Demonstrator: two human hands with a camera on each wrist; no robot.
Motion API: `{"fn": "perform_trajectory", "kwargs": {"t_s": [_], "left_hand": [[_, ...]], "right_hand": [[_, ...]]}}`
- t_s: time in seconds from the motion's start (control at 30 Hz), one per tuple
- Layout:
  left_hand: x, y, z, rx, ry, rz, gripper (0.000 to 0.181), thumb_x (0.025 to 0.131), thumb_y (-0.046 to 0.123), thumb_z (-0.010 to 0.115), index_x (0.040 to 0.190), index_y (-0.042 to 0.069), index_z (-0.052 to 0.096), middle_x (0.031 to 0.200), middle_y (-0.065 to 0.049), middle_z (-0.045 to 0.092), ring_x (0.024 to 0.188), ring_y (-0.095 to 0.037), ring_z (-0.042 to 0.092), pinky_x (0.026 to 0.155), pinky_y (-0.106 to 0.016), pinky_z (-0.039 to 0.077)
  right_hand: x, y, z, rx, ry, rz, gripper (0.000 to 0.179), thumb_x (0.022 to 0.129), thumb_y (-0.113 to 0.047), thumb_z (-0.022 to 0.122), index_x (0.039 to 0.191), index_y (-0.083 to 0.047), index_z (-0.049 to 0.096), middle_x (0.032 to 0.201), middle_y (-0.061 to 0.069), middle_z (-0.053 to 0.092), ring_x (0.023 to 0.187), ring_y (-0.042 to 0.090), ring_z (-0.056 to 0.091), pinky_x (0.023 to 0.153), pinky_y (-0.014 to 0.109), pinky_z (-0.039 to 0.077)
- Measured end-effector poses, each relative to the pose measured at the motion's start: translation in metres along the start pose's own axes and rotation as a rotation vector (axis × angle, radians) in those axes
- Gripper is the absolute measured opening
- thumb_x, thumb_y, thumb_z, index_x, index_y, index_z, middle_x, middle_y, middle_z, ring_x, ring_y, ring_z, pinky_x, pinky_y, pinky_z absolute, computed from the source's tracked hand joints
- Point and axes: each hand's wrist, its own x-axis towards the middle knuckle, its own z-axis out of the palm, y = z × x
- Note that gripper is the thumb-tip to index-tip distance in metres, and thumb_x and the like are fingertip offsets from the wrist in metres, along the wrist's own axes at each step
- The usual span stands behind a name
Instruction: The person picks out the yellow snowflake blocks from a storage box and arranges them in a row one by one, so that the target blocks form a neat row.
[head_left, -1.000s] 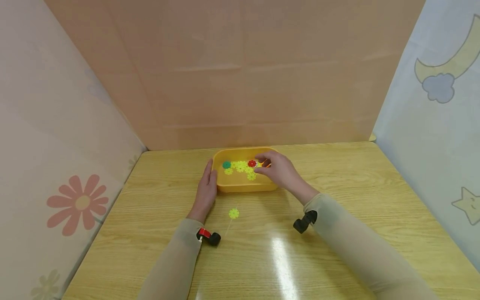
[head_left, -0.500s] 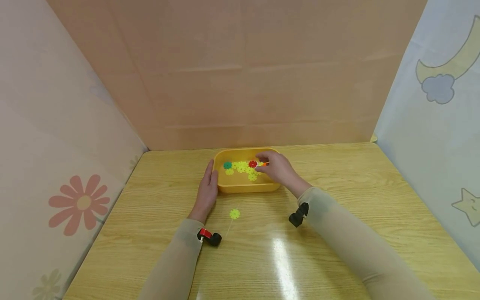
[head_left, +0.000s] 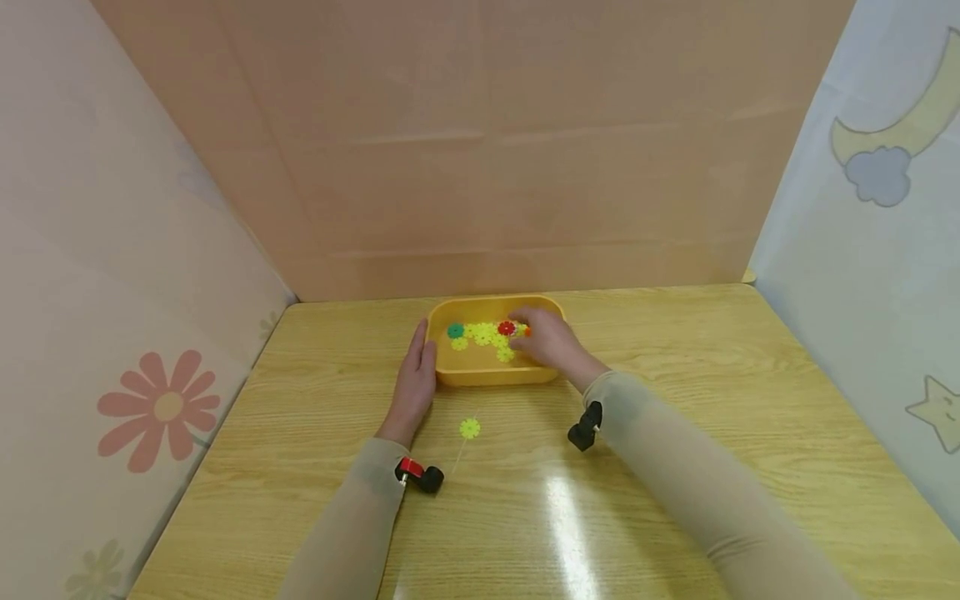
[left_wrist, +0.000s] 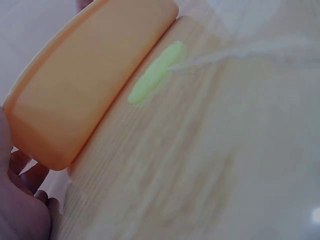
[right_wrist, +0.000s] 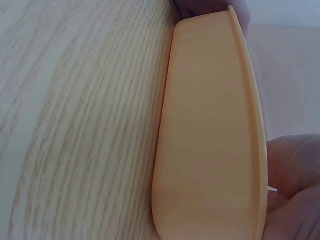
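Observation:
A yellow plastic tray (head_left: 498, 377) holds several flower-shaped discs: yellow ones (head_left: 483, 335), a teal disc (head_left: 456, 331) and a red disc (head_left: 507, 328). Against the tray's left end rests my left hand (head_left: 412, 379), its index finger fairly straight along the outside. My right hand (head_left: 551, 340) reaches over the tray's right side, slightly blurred, thumb and fingertips apart beside the red disc. Part of an orange piece (head_left: 528, 332) shows beneath it. In the right wrist view the tray wall hides most of this hand's fingers; a small white tip (right_wrist: 272, 189) pokes out there.
On the wooden table (head_left: 300, 467), a yellow flower disc (head_left: 469, 428) lies in front of the tray, with a thin pale string (head_left: 459, 457) trailing toward me. A brown panel (head_left: 480, 167) stands behind, and patterned walls (head_left: 847, 275) flank both sides.
My right hand and forearm have shifted slightly left, the hand lower into the tray, and less of the orange piece shows. The left hand and the discs stay in place.

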Motion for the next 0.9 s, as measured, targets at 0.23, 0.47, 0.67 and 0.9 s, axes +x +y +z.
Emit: {"fn": "perform_trajectory", "kwargs": {"t_s": [0.23, 0.47, 0.67, 0.9], "left_hand": [[-0.0021, 0.0039, 0.0007, -0.006, 0.009, 0.002, 0.065, 0.120, 0.053, 0.031, 0.179, 0.029, 0.019, 0.183, 0.003, 0.021, 0.168, -0.023, 0.018, 0.136, -0.049, 0.017], [-0.0024, 0.0036, 0.0028, 0.005, 0.008, -0.001, 0.068, 0.118, 0.060, 0.030, 0.179, 0.031, 0.018, 0.183, 0.004, 0.021, 0.168, -0.020, 0.018, 0.136, -0.045, 0.016], [-0.0026, 0.0065, 0.0062, -0.011, 0.001, -0.005, 0.061, 0.122, 0.047, 0.032, 0.179, 0.032, 0.018, 0.182, 0.003, 0.022, 0.168, -0.021, 0.018, 0.136, -0.046, 0.016], [-0.0033, 0.0073, 0.0064, -0.019, 0.001, 0.012, 0.061, 0.122, 0.042, 0.032, 0.179, 0.026, 0.019, 0.182, 0.002, 0.023, 0.167, -0.022, 0.019, 0.136, -0.048, 0.018]], "right_hand": [[0.0037, 0.0003, 0.0018, -0.046, -0.032, 0.018, 0.059, 0.102, -0.014, 0.081, 0.155, 0.001, 0.060, 0.154, 0.021, 0.063, 0.139, 0.041, 0.060, 0.119, 0.055, 0.047], [0.0076, 0.0022, 0.0010, -0.070, -0.074, 0.025, 0.062, 0.102, -0.014, 0.082, 0.156, 0.002, 0.058, 0.156, 0.023, 0.060, 0.144, 0.043, 0.055, 0.124, 0.055, 0.043], [0.0076, 0.0030, -0.0003, -0.077, -0.099, 0.058, 0.063, 0.103, -0.013, 0.080, 0.158, 0.001, 0.056, 0.158, 0.024, 0.058, 0.147, 0.043, 0.052, 0.127, 0.054, 0.040], [0.0065, 0.0020, 0.0006, -0.103, -0.097, 0.034, 0.063, 0.101, -0.012, 0.081, 0.157, 0.002, 0.057, 0.155, 0.024, 0.061, 0.143, 0.043, 0.056, 0.124, 0.053, 0.043]]}}
